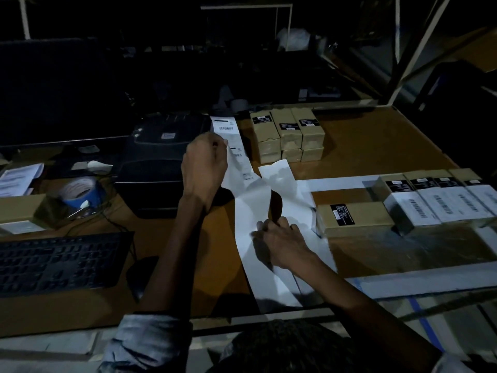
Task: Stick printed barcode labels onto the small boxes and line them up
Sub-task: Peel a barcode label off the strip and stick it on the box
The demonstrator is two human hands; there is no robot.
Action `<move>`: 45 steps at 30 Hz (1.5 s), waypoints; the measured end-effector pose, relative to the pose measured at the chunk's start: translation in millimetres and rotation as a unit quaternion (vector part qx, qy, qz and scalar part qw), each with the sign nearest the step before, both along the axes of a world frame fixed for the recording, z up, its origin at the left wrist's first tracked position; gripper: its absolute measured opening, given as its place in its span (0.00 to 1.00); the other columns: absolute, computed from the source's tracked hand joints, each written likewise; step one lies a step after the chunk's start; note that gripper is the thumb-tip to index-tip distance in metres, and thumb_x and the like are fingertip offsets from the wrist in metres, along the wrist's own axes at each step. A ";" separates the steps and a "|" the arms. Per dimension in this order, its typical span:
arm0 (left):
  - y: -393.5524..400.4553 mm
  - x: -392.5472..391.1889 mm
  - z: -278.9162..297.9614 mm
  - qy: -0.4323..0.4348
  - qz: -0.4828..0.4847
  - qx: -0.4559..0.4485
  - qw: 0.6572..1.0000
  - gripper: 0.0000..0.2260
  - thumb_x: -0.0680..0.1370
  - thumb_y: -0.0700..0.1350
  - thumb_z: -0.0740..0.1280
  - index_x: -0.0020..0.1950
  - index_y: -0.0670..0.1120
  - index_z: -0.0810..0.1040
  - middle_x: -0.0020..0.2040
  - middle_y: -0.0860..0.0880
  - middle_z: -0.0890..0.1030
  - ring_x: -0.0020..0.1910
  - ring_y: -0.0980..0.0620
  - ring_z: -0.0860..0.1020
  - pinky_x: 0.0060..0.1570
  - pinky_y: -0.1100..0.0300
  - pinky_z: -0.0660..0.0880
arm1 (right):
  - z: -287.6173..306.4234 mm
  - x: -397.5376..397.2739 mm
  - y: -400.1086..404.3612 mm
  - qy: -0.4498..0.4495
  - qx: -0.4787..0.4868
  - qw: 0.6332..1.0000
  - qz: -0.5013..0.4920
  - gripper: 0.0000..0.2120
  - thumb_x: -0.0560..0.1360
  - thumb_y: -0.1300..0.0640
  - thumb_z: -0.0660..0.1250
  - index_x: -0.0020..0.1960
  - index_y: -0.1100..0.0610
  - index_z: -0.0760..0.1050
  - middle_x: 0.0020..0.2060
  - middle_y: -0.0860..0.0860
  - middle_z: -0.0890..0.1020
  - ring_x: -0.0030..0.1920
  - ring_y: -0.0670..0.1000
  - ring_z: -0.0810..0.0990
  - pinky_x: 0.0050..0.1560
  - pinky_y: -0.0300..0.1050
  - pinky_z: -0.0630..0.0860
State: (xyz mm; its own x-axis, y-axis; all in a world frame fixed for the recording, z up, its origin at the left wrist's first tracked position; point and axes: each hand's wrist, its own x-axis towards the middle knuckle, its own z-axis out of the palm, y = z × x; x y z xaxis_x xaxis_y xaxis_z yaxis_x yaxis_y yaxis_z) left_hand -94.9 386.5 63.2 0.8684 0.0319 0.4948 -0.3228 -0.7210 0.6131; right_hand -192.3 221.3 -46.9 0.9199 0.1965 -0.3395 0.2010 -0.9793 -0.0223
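A long white strip of printed barcode labels (pixel 236 154) runs from the black label printer (pixel 161 157) down across the brown table. My left hand (pixel 204 168) is raised and pinches the strip's left edge near a label. My right hand (pixel 282 243) presses on the blank backing paper (pixel 258 265) low on the table, fingers bent onto it. A tan small box (pixel 355 219) lies just right of that hand. Behind it stands a row of labelled boxes (pixel 441 200). A stack of unlabelled tan boxes (pixel 289 135) sits at the back.
A black keyboard (pixel 59 262) and a dark mouse (pixel 139 275) lie at the left. A blue tape roll (pixel 80 191) and papers (pixel 18 179) sit beyond them. White tape lines (pixel 419 284) mark the table at right. Metal frame legs (pixel 414 49) rise at back right.
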 end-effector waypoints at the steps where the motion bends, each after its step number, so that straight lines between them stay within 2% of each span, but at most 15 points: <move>1: -0.3 0.1 1.9 -0.015 0.002 -0.016 1.000 0.08 0.82 0.44 0.62 0.50 0.45 0.80 0.47 0.49 0.83 0.42 0.51 0.79 0.37 0.61 0.69 | 1.4 0.7 -0.2 0.008 0.006 1.000 0.000 0.38 0.72 0.62 0.72 0.77 0.45 0.62 0.71 0.51 0.66 0.68 0.59 0.63 0.62 0.54 0.67; 5: -6.1 -4.2 6.3 -0.065 -0.036 -0.058 0.996 0.08 0.82 0.46 0.63 0.51 0.44 0.81 0.47 0.49 0.81 0.44 0.53 0.78 0.41 0.63 0.71 | 5.1 7.2 -4.2 0.038 0.077 0.996 -0.020 0.32 0.74 0.62 0.71 0.76 0.49 0.66 0.71 0.53 0.70 0.69 0.58 0.67 0.63 0.53 0.70; 9: -19.1 -15.5 -2.4 -0.089 -0.081 -0.037 0.992 0.07 0.82 0.47 0.65 0.51 0.46 0.80 0.48 0.51 0.81 0.45 0.55 0.77 0.42 0.58 0.75 | 17.5 11.7 -11.2 -0.012 0.302 0.940 -0.159 0.15 0.81 0.57 0.66 0.67 0.51 0.78 0.63 0.53 0.81 0.63 0.55 0.78 0.63 0.47 0.76; 11: -26.1 -24.7 -10.0 -0.102 -0.092 -0.012 0.990 0.06 0.82 0.47 0.65 0.51 0.46 0.80 0.49 0.51 0.80 0.44 0.55 0.76 0.41 0.54 0.76 | 33.2 9.0 -11.3 -0.065 0.446 0.854 -0.262 0.11 0.84 0.52 0.61 0.58 0.52 0.81 0.52 0.50 0.85 0.56 0.52 0.81 0.55 0.45 0.78; 13: -33.1 -36.7 -18.9 -0.137 -0.124 0.026 0.982 0.05 0.82 0.45 0.65 0.52 0.45 0.79 0.49 0.49 0.80 0.44 0.53 0.77 0.39 0.52 0.77 | 52.9 9.7 -13.7 -0.015 0.614 0.696 -0.372 0.23 0.85 0.43 0.52 0.54 0.53 0.82 0.44 0.49 0.87 0.47 0.50 0.81 0.44 0.42 0.75; 15: -40.2 -48.6 -29.3 -0.188 -0.170 0.079 0.964 0.04 0.81 0.41 0.66 0.53 0.43 0.80 0.49 0.46 0.81 0.45 0.50 0.80 0.36 0.51 0.79 | 66.2 10.3 -25.1 0.069 0.736 0.555 -0.382 0.34 0.83 0.35 0.46 0.58 0.59 0.80 0.42 0.52 0.86 0.40 0.51 0.79 0.40 0.45 0.71; 17: -48.5 -58.3 -40.4 -0.224 -0.205 0.129 0.944 0.05 0.79 0.39 0.68 0.54 0.42 0.81 0.49 0.44 0.82 0.46 0.47 0.82 0.36 0.52 0.80 | 72.7 7.7 -36.4 0.077 0.794 0.497 -0.342 0.34 0.80 0.32 0.50 0.63 0.58 0.78 0.45 0.54 0.84 0.44 0.53 0.78 0.47 0.49 0.71; 20: -60.0 -69.0 -52.2 -0.236 -0.236 0.143 0.932 0.06 0.76 0.38 0.73 0.52 0.41 0.82 0.47 0.43 0.83 0.46 0.45 0.82 0.36 0.51 0.81 | 79.6 1.0 -47.3 0.035 0.802 0.485 -0.349 0.26 0.74 0.36 0.64 0.64 0.51 0.79 0.57 0.56 0.85 0.53 0.55 0.81 0.60 0.54 0.74; 24: -64.2 -68.6 -59.6 -0.244 -0.253 0.103 0.931 0.08 0.79 0.45 0.69 0.52 0.42 0.84 0.51 0.45 0.84 0.48 0.47 0.81 0.41 0.55 0.79 | 80.9 -14.0 -61.2 0.014 0.778 0.506 -0.371 0.19 0.78 0.42 0.65 0.63 0.51 0.79 0.56 0.55 0.85 0.50 0.53 0.83 0.47 0.47 0.76; 28: -75.3 -72.2 -60.0 -0.204 -0.266 0.053 0.941 0.27 0.85 0.57 0.52 0.50 0.42 0.85 0.50 0.46 0.84 0.48 0.50 0.79 0.41 0.56 0.75 | 76.7 -29.6 -71.9 -0.018 0.761 0.531 -0.373 0.17 0.79 0.48 0.67 0.64 0.54 0.78 0.51 0.54 0.86 0.42 0.48 0.83 0.38 0.42 0.76; 31: -89.4 -78.8 -50.6 -0.165 -0.242 -0.026 0.956 0.21 0.84 0.53 0.56 0.49 0.42 0.83 0.49 0.46 0.84 0.49 0.52 0.79 0.44 0.57 0.76 | 70.7 -40.2 -85.2 -0.019 0.742 0.562 -0.366 0.19 0.72 0.54 0.75 0.62 0.54 0.79 0.54 0.55 0.86 0.49 0.52 0.84 0.40 0.44 0.74; 34: -107.8 -79.1 -39.8 -0.095 -0.192 -0.072 0.974 0.13 0.82 0.53 0.64 0.57 0.46 0.80 0.55 0.50 0.81 0.54 0.53 0.78 0.45 0.57 0.76 | 64.5 -52.4 -101.5 0.000 0.730 0.582 -0.358 0.11 0.77 0.62 0.69 0.59 0.56 0.80 0.51 0.54 0.87 0.46 0.52 0.85 0.38 0.42 0.77; 37: -129.7 -72.5 -32.6 -0.013 -0.197 -0.083 0.977 0.16 0.80 0.54 0.69 0.65 0.48 0.76 0.61 0.51 0.75 0.61 0.55 0.73 0.56 0.62 0.71 | 56.6 -63.7 -119.0 0.010 0.693 0.632 -0.348 0.11 0.79 0.63 0.67 0.60 0.54 0.80 0.51 0.52 0.87 0.50 0.53 0.86 0.43 0.43 0.79; 42: -161.9 -77.7 -27.2 0.063 -0.207 -0.077 0.973 0.03 0.76 0.49 0.74 0.45 0.53 0.81 0.46 0.60 0.80 0.48 0.65 0.76 0.48 0.67 0.70 | 33.4 -84.8 -154.7 0.027 0.672 0.641 -0.369 0.10 0.78 0.58 0.71 0.59 0.53 0.80 0.48 0.49 0.88 0.51 0.53 0.86 0.50 0.53 0.82; 45: -186.6 -87.7 -30.6 0.104 -0.219 -0.074 0.967 0.04 0.75 0.48 0.75 0.42 0.52 0.82 0.43 0.59 0.82 0.45 0.60 0.79 0.46 0.65 0.74 | 16.9 -97.5 -179.6 0.023 0.665 0.642 -0.381 0.11 0.78 0.58 0.71 0.60 0.56 0.81 0.48 0.51 0.88 0.51 0.56 0.86 0.54 0.60 0.81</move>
